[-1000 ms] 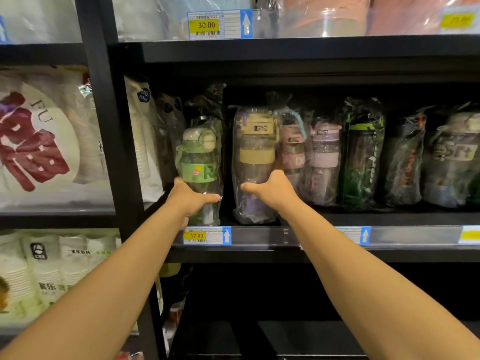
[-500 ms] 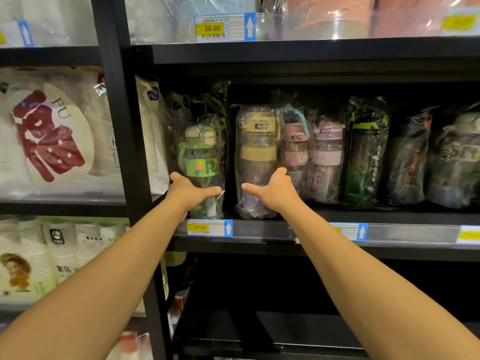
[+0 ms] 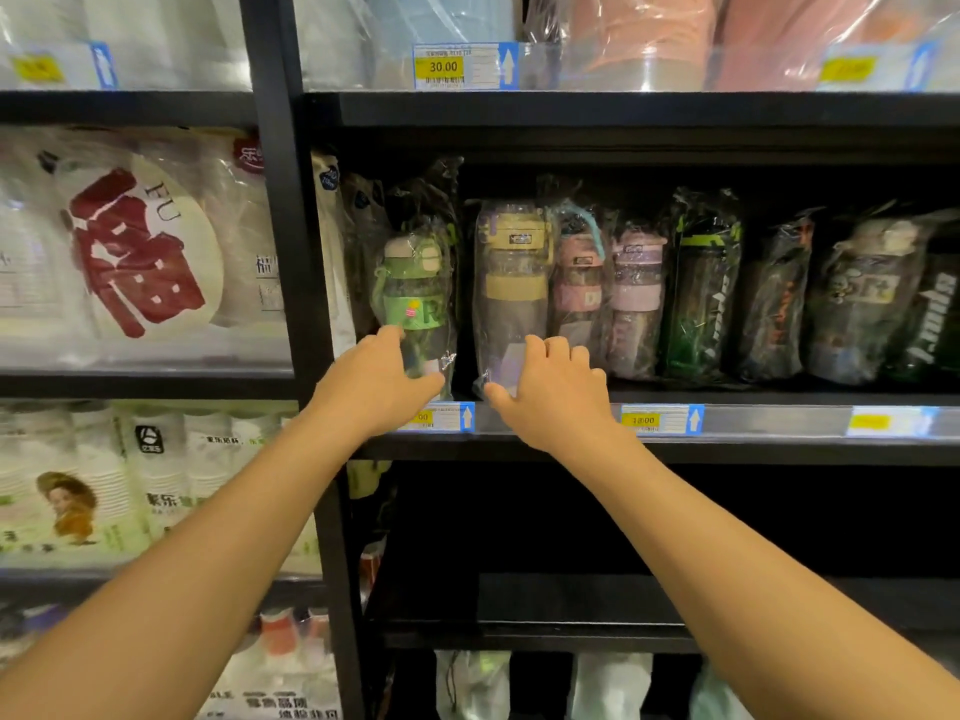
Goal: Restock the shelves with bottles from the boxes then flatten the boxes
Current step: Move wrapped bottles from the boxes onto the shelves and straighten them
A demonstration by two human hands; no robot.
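Note:
A green bottle in a clear bag stands at the left end of the middle shelf. My left hand is low in front of its base, thumb and fingers spread loosely and touching the bag. To its right stands a purple bottle with a yellow lid, also bagged. My right hand hovers at that bottle's lower right, fingers loosely curled, holding nothing. No boxes are in view.
Several more bagged bottles fill the shelf to the right. A black upright post borders the green bottle's left, with packs of paper cups beyond it. Price tags line the shelf edge. The shelf below is dark.
Both hands have slid down from the bottles' middles to their bases and loosened their grip. The two bottles stay standing on the shelf.

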